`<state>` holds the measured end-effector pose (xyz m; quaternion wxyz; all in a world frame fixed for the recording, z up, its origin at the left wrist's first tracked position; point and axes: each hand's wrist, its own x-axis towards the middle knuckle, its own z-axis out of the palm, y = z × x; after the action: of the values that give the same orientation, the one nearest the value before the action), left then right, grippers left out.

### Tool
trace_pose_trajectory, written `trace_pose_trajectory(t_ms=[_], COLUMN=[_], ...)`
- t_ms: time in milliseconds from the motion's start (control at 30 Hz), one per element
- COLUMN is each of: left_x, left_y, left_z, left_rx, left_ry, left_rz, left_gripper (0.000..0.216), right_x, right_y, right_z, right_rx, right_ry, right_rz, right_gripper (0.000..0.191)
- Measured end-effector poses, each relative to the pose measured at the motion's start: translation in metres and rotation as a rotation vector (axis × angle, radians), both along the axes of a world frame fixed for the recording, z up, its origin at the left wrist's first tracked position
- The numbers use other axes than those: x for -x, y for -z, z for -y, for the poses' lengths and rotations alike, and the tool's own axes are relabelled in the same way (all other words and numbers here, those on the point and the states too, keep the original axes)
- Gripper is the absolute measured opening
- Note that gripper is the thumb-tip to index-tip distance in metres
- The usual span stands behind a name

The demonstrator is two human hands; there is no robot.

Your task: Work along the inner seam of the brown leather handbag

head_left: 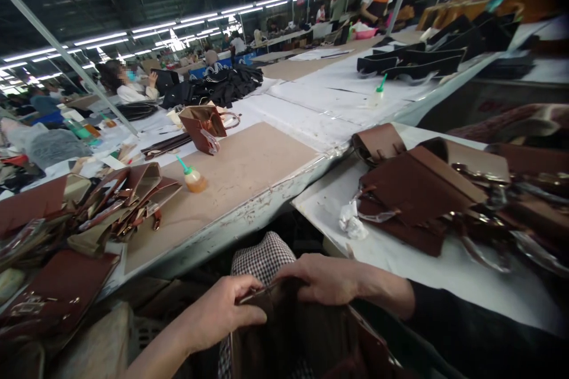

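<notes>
A dark brown leather bag piece (293, 331) lies over my lap, its inside facing up and partly in shadow. My left hand (222, 311) pinches its upper edge between thumb and fingers. Close beside it, my right hand (326, 278) grips the same edge, fingers over the rim and thumb hidden. Checkered cloth (267, 257) shows behind the two hands. The lower part of the bag piece runs out of view.
Brown bags (422, 195) are heaped on the right table. Other bag parts (120, 201) pile up at left, near a glue bottle (194, 179) and a standing brown bag (202, 128). Black pieces (427, 56) lie further back. A co-worker (133, 83) sits across the table.
</notes>
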<state>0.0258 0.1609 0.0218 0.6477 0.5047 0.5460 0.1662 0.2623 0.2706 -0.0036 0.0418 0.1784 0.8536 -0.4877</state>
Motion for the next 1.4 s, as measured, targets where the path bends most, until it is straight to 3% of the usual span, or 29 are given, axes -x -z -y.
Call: trace_pose_trajectory(t_ms=[167, 300, 433, 733, 900, 1067, 1200, 1400], left_x=[-0.005, -0.012, -0.016, -0.015, -0.025, -0.028, -0.025, -0.025], left_y=[0.009, 0.005, 0.003, 0.012, 0.008, 0.017, 0.026, 0.025], left_z=[-0.005, -0.006, -0.008, -0.006, -0.002, -0.003, -0.006, -0.005], left_rx=[-0.066, -0.178, -0.364, -0.452, -0.378, -0.218, -0.205, -0.215], left_ry=[-0.004, -0.027, -0.006, 0.026, -0.004, -0.172, -0.251, -0.247], left_rz=[-0.113, -0.201, -0.283, -0.479, -0.59, -0.527, -0.521, -0.523], left_gripper=[0.024, 0.026, 0.012, 0.009, 0.009, 0.013, 0.014, 0.013], right_x=[0.006, 0.017, 0.02, 0.024, 0.027, 0.023, 0.019, 0.015], right_y=[0.018, 0.019, 0.022, 0.021, 0.025, 0.028, 0.031, 0.031], right_z=[-0.005, -0.008, -0.007, 0.0, 0.002, 0.001, 0.003, 0.004], right_rx=[0.223, 0.166, 0.259, 0.193, 0.152, 0.173, 0.256, 0.457], right_ry=[0.055, 0.151, 0.216, 0.283, 0.323, 0.296, 0.304, 0.358], right_rz=[-0.155, -0.193, -0.209, -0.153, -0.106, -0.12, -0.156, -0.154], right_gripper=[0.043, 0.028, 0.027, 0.025, 0.026, 0.021, 0.021, 0.023])
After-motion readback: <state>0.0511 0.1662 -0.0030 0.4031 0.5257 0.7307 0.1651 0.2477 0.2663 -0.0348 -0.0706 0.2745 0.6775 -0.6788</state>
